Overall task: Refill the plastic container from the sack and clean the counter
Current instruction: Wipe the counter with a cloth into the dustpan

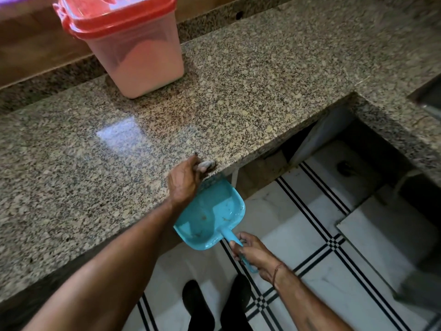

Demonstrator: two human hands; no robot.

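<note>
A translucent plastic container with a red lid shut on top stands at the back of the speckled granite counter, partly filled with a pale powder, close to the raised rear ledge. Well in front of it, at the counter's near edge, our left hand presses a small grey wad, perhaps a cloth, against the stone, fingers curled around it. Just below that edge, our right hand grips the handle of a blue dustpan, whose open mouth sits against the counter's lip under the left hand. A few brown specks lie in the pan. Beneath us, white floor tiles with black stripes run under the counter, and our dark-clad feet stand on them.
</note>
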